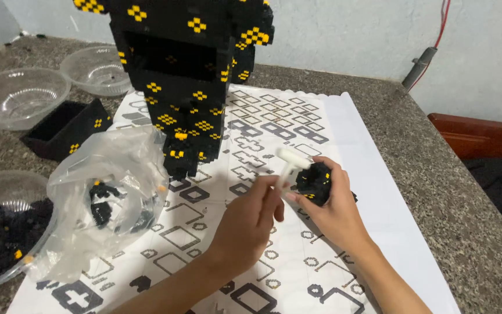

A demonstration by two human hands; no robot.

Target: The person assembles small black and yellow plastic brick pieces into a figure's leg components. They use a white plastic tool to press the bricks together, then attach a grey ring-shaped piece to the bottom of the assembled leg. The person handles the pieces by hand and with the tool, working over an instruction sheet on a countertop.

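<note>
Right hand (335, 200) wraps a small black-and-yellow brick cluster (315, 181) just above the printed sheet (344, 134); left hand (251, 221) pinches a white mallet (286, 166) against it; cluster looks light, rigid, liable to crumble; best cupped around its sides.

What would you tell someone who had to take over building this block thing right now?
Left hand: holds a small white hammer-shaped tool against the piece.
Right hand: grips a small black-and-yellow block piece above the instruction sheet.
Done: the tall black-and-yellow block model stands at the sheet's far end; a separate black box section lies to its left.
Left: loose blocks remain in the plastic bag and the near-left clear bowl. Two far bowls look empty. The small piece is not yet joined to the model.
</note>
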